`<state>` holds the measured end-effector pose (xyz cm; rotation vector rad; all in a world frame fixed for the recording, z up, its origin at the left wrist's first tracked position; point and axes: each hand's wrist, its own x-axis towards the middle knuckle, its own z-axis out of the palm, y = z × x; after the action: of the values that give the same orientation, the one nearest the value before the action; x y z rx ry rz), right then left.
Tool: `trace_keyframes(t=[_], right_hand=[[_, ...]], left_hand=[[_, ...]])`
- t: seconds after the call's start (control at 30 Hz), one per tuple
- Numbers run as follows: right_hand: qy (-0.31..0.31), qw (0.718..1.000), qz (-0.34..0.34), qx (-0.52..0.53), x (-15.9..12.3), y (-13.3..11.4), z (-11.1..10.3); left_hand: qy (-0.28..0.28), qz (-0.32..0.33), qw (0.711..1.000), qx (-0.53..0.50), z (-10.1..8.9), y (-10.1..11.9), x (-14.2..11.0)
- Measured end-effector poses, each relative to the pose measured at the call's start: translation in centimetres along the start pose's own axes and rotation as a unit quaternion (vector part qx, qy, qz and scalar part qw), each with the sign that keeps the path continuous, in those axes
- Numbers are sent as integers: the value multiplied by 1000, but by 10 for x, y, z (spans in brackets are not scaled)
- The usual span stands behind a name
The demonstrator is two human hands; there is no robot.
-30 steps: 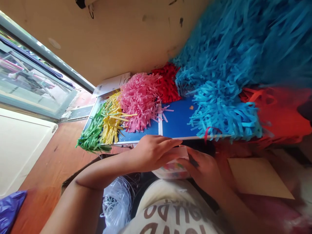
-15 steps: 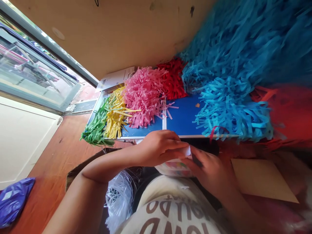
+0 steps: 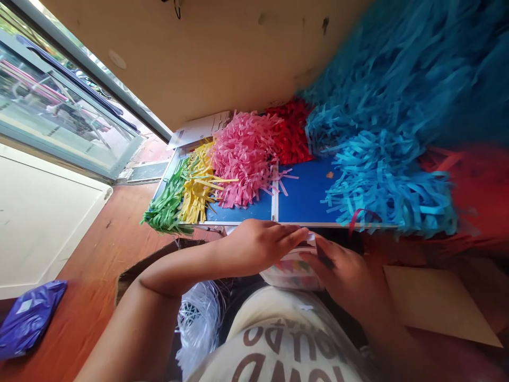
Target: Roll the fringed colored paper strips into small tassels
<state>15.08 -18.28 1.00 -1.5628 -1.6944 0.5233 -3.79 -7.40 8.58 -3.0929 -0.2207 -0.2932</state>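
The left hand (image 3: 258,246) and right hand (image 3: 342,276) stay clamped, fingers together, on a clear tub (image 3: 292,273) just below the blue board (image 3: 306,196).

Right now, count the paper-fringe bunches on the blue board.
5: the green bunch, yellow bunch, pink bunch, red bunch and turquoise bunch, in a row along the blue board. The blurred blue mass beyond may hide more.

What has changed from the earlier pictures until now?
The camera view shifted, so everything sits further right and more of the purple plastic bag shows. The left hand and right hand have parted slightly, showing the top edge of the plastic packet they still hold. The blue board with paper fringes stayed as it was.
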Motion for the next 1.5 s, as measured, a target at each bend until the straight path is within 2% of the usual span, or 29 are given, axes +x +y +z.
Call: trace_keyframes(t=[0.1, 0.17, 0.27, 0.33, 0.43, 0.53, 0.73, 0.9, 1.07, 1.3, 1.5], right_hand=[[2, 1000, 16, -16, 0, -2, 0], [9, 1000, 16, -22, -1, -2, 0], [19, 999, -5, -25, -4, -2, 0], [29, 999, -18, -42, -6, -1, 1], [42, 996, -22, -78, -8, 0, 1], [40, 994, -17, -97, -9, 3, 1], [51, 996, -24, -71, -8, 6, 6], [55, 996, -29, -66, -9, 8, 10], [49, 996, -27, -73, -9, 6, 10], [51, 996, -28, -69, -8, 4, 8], [27, 998, -21, -54, -8, 6, 8]], left_hand=[[16, 21, 998, 54, 5, 0, -3], [9, 18, 999, 49, 7, -2, -3], [-14, 10, 997, -69, 7, -7, -2], [-27, -7, 986, -162, 7, -10, -2], [-42, -55, 975, -213, 6, -12, -3], [-38, -73, 978, -194, 7, -12, -6], [-40, -50, 984, -164, 8, -10, -8], [-37, -72, 982, -172, 7, -9, -5], [-48, -38, 982, -177, 4, -9, -4], [-42, -30, 985, -162, 3, -9, -5], [-31, -19, 988, -148, 1, -8, -7]])
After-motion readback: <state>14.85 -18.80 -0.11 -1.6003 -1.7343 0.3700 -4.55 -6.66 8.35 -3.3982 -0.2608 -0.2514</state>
